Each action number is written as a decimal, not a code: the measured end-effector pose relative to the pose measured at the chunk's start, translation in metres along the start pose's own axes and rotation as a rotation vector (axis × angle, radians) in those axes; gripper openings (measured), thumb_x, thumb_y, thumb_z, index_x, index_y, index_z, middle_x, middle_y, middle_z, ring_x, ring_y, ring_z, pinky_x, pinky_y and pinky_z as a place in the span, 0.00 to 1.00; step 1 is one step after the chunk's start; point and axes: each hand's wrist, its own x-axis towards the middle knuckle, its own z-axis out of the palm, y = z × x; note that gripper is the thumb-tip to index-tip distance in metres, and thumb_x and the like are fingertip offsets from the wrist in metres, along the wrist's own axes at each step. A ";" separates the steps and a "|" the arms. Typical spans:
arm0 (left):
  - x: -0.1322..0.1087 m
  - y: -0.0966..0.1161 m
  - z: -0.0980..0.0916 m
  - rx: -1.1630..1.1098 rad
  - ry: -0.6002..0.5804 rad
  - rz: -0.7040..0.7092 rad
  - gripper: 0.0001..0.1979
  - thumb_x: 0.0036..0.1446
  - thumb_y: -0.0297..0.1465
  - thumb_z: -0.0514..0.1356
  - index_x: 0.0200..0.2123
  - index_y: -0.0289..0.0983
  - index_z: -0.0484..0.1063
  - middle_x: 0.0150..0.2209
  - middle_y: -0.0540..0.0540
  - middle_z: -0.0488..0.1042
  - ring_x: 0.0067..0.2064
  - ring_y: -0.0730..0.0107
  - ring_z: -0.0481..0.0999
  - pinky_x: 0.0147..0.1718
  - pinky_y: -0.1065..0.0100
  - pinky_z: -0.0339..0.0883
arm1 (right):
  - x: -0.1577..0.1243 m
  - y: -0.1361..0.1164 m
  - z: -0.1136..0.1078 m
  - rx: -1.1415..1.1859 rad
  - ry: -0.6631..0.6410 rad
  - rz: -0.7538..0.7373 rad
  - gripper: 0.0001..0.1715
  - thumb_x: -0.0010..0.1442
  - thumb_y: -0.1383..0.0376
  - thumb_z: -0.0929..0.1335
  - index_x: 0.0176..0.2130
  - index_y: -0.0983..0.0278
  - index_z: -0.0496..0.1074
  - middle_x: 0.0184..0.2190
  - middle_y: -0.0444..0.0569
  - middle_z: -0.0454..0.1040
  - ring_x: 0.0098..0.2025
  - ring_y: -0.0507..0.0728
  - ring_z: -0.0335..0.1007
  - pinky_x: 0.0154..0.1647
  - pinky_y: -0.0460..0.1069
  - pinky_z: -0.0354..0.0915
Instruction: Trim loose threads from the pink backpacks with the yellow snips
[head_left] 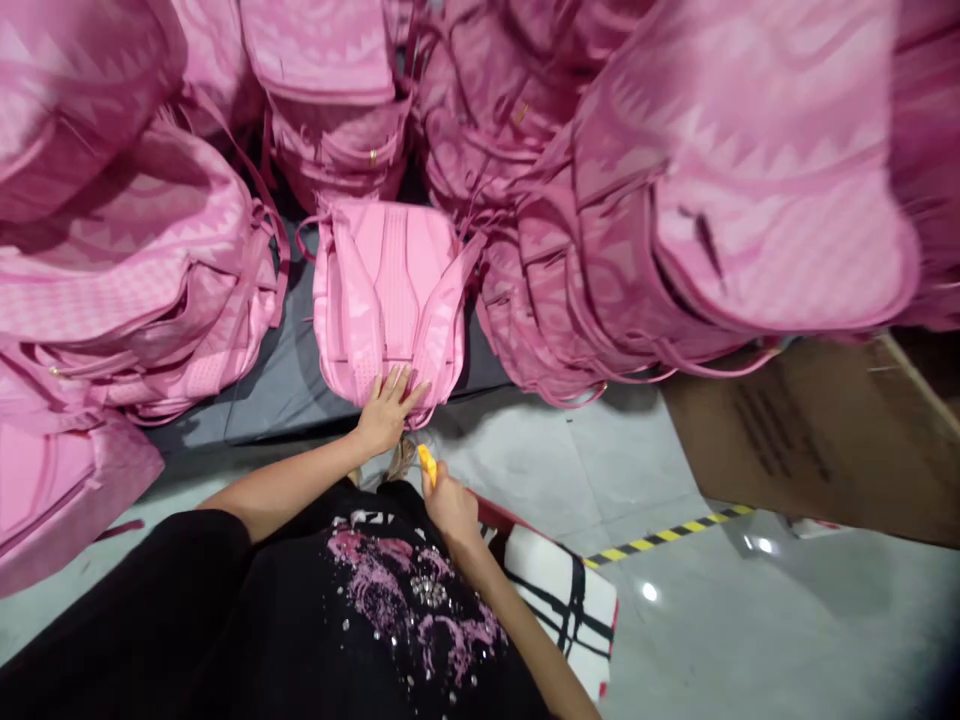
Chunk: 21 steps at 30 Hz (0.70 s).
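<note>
A pink backpack (pixel 395 260) lies with its padded back panel and two shoulder straps facing up. My left hand (pixel 386 412) rests flat on its lower end, fingers spread across the base of the straps. Just beyond the bag's near edge, my right hand (pixel 452 505) is closed around a small yellow tool (pixel 427 464) that points up toward the bag. Most of this tool is hidden in my fingers, so its exact kind does not show.
Stacked pink bags (pixel 127 290) crowd the left, and more bags (pixel 585 270) lean together on the right. All sit along a dark grey surface (pixel 289 370). A cardboard box (pixel 810 430) stands at right, near yellow-black floor tape (pixel 667 537). A white-and-black checked item (pixel 559 590) is beside me.
</note>
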 end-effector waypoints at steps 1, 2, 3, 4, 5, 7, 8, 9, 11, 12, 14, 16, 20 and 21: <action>0.009 0.002 0.008 0.095 -0.063 0.048 0.41 0.52 0.20 0.59 0.69 0.38 0.56 0.73 0.33 0.46 0.74 0.42 0.43 0.69 0.41 0.43 | 0.001 -0.001 0.001 0.007 -0.009 0.010 0.20 0.73 0.57 0.57 0.54 0.65 0.66 0.39 0.58 0.81 0.43 0.63 0.80 0.38 0.51 0.66; 0.020 0.003 0.014 0.149 -0.086 0.056 0.41 0.52 0.18 0.57 0.69 0.38 0.57 0.73 0.32 0.47 0.74 0.43 0.46 0.69 0.42 0.44 | 0.002 -0.002 0.001 0.017 -0.009 0.016 0.20 0.73 0.57 0.57 0.54 0.66 0.67 0.40 0.58 0.81 0.43 0.63 0.80 0.38 0.51 0.66; 0.032 0.002 0.016 0.164 -0.079 0.043 0.41 0.51 0.16 0.56 0.69 0.37 0.57 0.71 0.30 0.51 0.73 0.44 0.50 0.68 0.43 0.45 | 0.003 -0.003 0.000 0.031 0.000 0.018 0.20 0.73 0.57 0.57 0.54 0.66 0.67 0.40 0.58 0.81 0.43 0.63 0.80 0.38 0.51 0.66; 0.043 0.002 0.013 0.141 -0.053 0.026 0.41 0.51 0.16 0.55 0.69 0.36 0.58 0.69 0.29 0.57 0.71 0.45 0.56 0.67 0.43 0.48 | 0.003 -0.003 -0.001 0.049 0.020 0.013 0.20 0.73 0.58 0.57 0.54 0.66 0.67 0.40 0.58 0.81 0.43 0.63 0.80 0.37 0.50 0.66; 0.054 0.003 0.007 0.085 -0.011 0.002 0.41 0.50 0.16 0.55 0.69 0.36 0.58 0.65 0.29 0.64 0.68 0.46 0.63 0.66 0.45 0.52 | 0.003 -0.003 -0.004 0.069 0.048 0.003 0.19 0.73 0.58 0.57 0.54 0.66 0.67 0.40 0.58 0.81 0.43 0.63 0.80 0.37 0.50 0.66; 0.073 0.009 -0.019 -0.129 0.124 -0.085 0.41 0.49 0.17 0.56 0.68 0.37 0.60 0.53 0.34 0.77 0.57 0.49 0.75 0.61 0.49 0.62 | -0.002 -0.001 -0.012 0.110 0.124 -0.016 0.18 0.73 0.59 0.57 0.52 0.65 0.68 0.38 0.56 0.81 0.42 0.63 0.80 0.35 0.50 0.65; 0.080 0.014 -0.035 -0.284 0.223 -0.141 0.41 0.48 0.17 0.56 0.67 0.38 0.62 0.46 0.38 0.80 0.51 0.51 0.79 0.56 0.52 0.67 | -0.005 0.000 -0.018 0.128 0.164 -0.026 0.18 0.73 0.60 0.57 0.52 0.64 0.68 0.38 0.55 0.81 0.41 0.63 0.80 0.34 0.49 0.64; 0.085 0.020 -0.053 -0.454 0.342 -0.193 0.41 0.47 0.18 0.57 0.66 0.40 0.63 0.42 0.42 0.81 0.46 0.54 0.80 0.51 0.56 0.71 | -0.010 0.002 -0.024 0.146 0.207 -0.041 0.18 0.73 0.60 0.56 0.51 0.64 0.68 0.37 0.54 0.81 0.40 0.63 0.80 0.34 0.49 0.64; 0.093 0.031 -0.082 -0.778 0.609 -0.258 0.40 0.46 0.20 0.59 0.65 0.43 0.65 0.43 0.46 0.80 0.45 0.60 0.79 0.47 0.64 0.73 | -0.019 0.005 -0.036 0.179 0.297 -0.088 0.19 0.72 0.60 0.56 0.52 0.63 0.68 0.36 0.53 0.81 0.39 0.63 0.80 0.34 0.49 0.63; 0.094 0.035 -0.091 -0.917 0.737 -0.272 0.38 0.46 0.21 0.60 0.63 0.43 0.67 0.46 0.47 0.79 0.47 0.62 0.79 0.46 0.67 0.73 | -0.022 0.008 -0.042 0.192 0.338 -0.120 0.19 0.72 0.60 0.55 0.52 0.63 0.68 0.36 0.53 0.81 0.39 0.62 0.80 0.35 0.49 0.62; 0.089 0.039 -0.091 -1.133 0.924 -0.321 0.30 0.48 0.25 0.61 0.57 0.43 0.70 0.48 0.48 0.78 0.48 0.66 0.77 0.47 0.69 0.73 | -0.025 0.013 -0.049 0.208 0.391 -0.192 0.20 0.72 0.59 0.56 0.53 0.63 0.69 0.35 0.53 0.81 0.38 0.62 0.80 0.36 0.49 0.62; 0.073 0.040 -0.070 -1.282 0.930 -0.432 0.18 0.51 0.31 0.63 0.48 0.42 0.73 0.42 0.48 0.79 0.43 0.66 0.78 0.44 0.67 0.75 | -0.021 0.019 -0.050 0.204 0.377 -0.231 0.20 0.71 0.59 0.56 0.53 0.63 0.69 0.35 0.53 0.81 0.38 0.61 0.80 0.35 0.48 0.60; 0.014 0.036 -0.016 -1.176 0.334 -0.528 0.12 0.53 0.37 0.65 0.41 0.41 0.77 0.32 0.45 0.80 0.36 0.59 0.80 0.37 0.59 0.77 | 0.009 0.033 -0.039 0.156 0.263 -0.156 0.18 0.72 0.59 0.56 0.52 0.63 0.68 0.36 0.53 0.81 0.37 0.61 0.80 0.32 0.48 0.58; -0.001 0.035 -0.009 -1.031 0.223 -0.486 0.13 0.56 0.38 0.63 0.44 0.41 0.77 0.35 0.43 0.81 0.38 0.56 0.81 0.40 0.56 0.77 | 0.017 0.038 -0.036 0.145 0.231 -0.132 0.18 0.73 0.59 0.56 0.52 0.63 0.67 0.37 0.53 0.81 0.38 0.61 0.80 0.32 0.48 0.58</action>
